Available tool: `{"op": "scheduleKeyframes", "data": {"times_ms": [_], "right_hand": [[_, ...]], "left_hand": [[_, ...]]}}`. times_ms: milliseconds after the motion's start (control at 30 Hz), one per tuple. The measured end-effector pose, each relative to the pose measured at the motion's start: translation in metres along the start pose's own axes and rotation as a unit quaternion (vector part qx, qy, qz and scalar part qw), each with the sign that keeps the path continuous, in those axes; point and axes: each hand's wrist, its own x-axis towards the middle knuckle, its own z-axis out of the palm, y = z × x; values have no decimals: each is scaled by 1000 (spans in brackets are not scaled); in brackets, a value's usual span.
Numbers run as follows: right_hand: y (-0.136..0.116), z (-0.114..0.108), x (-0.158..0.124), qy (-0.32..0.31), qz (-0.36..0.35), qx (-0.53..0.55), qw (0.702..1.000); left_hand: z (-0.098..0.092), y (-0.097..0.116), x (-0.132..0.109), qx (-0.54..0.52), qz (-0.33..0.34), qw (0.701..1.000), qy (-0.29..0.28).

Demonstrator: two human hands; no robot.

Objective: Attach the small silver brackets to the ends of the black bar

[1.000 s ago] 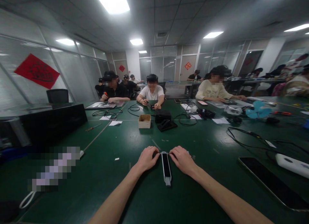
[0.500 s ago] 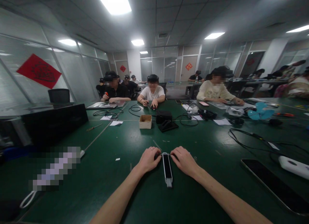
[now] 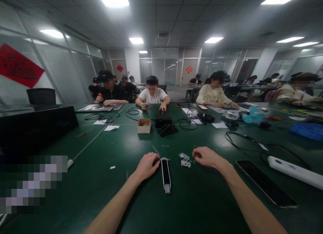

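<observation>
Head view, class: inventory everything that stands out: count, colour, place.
Slim device: 1, white and black, centre
Metal parts: several, silvery, right of device
Table: 1, green, foreground
Phone: 1, black, right
Long casing: 1, white, beside phone
Box: 1, cream, mid-table
Fan: 1, blue, far right
Tray: 1, blue, right edge
Cables: several, black, across table
People: several, mixed clothing, background
Left hand: 1, bare, by device
Right hand: 1, bare, by metal parts

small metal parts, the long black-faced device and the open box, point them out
small metal parts [image 3: 184, 162]: head view, a piece in the cluster
long black-faced device [image 3: 165, 173]: head view, its dark face
open box [image 3: 143, 129]: head view, its front wall
</observation>
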Motion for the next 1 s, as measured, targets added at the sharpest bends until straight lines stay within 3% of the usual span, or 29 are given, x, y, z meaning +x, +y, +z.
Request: {"op": "scheduleKeyframes", "data": {"times_ms": [133,467,833,1000], "right_hand": [[0,2,0,-44,24,43,998],[-8,16,4,47,-48,44,997],[-14,23,9,5,15,9,1000],[-25,21,8,91,0,-8,996]], "left_hand": [[2,0,0,0,0,1000,3],[-1,1,-1,-12,-6,1000,3],[2,-1,-2,-14,-11,1000,9],[-1,1,-3,-18,-21,1000,2]]}}
